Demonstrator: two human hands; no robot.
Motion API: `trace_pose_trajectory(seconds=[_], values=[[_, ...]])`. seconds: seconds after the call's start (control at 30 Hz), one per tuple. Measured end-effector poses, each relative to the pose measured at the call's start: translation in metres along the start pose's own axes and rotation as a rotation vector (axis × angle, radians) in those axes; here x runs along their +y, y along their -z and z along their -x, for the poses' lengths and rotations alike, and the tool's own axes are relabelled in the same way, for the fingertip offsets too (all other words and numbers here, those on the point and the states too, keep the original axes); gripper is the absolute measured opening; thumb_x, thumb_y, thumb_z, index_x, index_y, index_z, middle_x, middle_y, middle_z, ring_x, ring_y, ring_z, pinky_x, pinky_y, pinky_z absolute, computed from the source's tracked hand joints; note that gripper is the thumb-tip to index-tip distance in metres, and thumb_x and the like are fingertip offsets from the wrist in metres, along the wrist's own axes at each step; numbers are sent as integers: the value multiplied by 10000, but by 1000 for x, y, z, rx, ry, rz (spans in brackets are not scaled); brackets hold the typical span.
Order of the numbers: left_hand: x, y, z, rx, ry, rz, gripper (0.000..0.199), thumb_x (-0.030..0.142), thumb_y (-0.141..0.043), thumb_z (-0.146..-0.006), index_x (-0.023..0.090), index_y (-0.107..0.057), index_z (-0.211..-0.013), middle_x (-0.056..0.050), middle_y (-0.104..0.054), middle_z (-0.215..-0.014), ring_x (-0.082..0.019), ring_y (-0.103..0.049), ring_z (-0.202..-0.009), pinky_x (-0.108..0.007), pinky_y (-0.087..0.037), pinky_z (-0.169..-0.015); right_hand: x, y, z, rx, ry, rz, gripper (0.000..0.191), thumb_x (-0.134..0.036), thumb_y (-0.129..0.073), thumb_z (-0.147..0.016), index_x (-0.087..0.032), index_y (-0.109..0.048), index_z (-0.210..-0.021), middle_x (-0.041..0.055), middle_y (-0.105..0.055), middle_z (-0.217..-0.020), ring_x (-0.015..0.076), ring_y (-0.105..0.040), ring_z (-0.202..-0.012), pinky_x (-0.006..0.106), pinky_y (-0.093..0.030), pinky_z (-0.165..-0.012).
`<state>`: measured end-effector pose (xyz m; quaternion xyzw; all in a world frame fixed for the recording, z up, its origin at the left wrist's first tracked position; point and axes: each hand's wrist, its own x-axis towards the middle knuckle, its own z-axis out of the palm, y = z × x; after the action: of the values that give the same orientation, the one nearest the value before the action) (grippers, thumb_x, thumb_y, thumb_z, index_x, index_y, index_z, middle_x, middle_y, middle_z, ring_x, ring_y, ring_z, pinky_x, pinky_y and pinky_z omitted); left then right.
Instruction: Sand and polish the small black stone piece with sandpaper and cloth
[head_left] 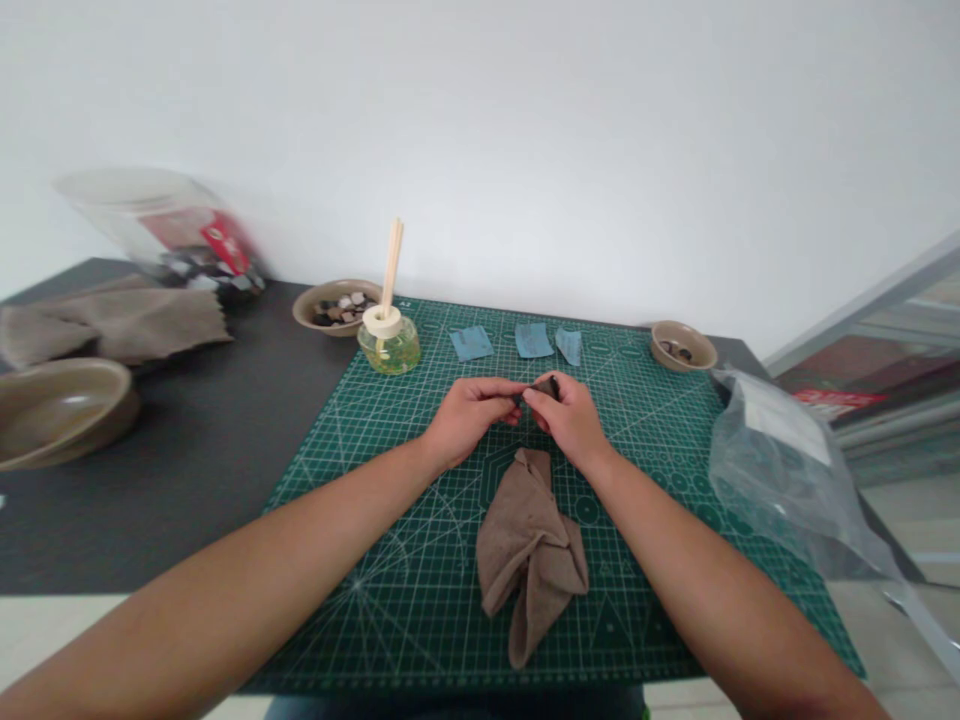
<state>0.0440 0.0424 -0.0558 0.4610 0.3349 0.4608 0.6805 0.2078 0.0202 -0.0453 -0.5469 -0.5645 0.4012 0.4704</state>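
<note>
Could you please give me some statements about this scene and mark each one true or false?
The left hand and right hand together pinch a small dark piece above the green cutting mat. True.

A brown cloth lies on the mat, nearer the person than the hands. True.

Five blue sheets lie on the mat. False: there are three.

The clear plastic bag lies at the left of the mat. False: it lies at the right.
</note>
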Motion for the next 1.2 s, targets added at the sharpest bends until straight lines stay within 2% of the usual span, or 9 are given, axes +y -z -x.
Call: trace_pose_trajectory(seconds=[0.43, 0.83, 1.2], values=[[-1, 3, 2, -62, 52, -19, 213, 156, -784, -653, 160, -825, -862, -51, -764, -777, -153, -669, -662, -281, -559, -641, -9, 11, 14, 37, -33, -69, 193, -389, -688, -815, -229, -579, -809, -74, -520, -487, 116, -458, -419, 240, -322, -422], [5, 0, 6, -51, 92, 73, 216, 131, -789, -638, 124, -802, -854, -62, -753, -753, -149, -675, -658, -273, -556, -650, -3, 7, 15, 55, -29, 26, 209, -412, -693, -807, -233, -587, -784, -60, -569, -490, 138, -511, -422, 264, -386, -449], [6, 1, 9, -72, 121, 115, 205, 127, -809, -632, 123, -804, -836, -65, -756, -765, -146, -676, -658, -286, -558, -672, -13, 6, 20, 44, -10, 66, 172, -371, -682, -812, -235, -591, -760, -53, -586, -491, 139, -521, -433, 264, -389, -471]])
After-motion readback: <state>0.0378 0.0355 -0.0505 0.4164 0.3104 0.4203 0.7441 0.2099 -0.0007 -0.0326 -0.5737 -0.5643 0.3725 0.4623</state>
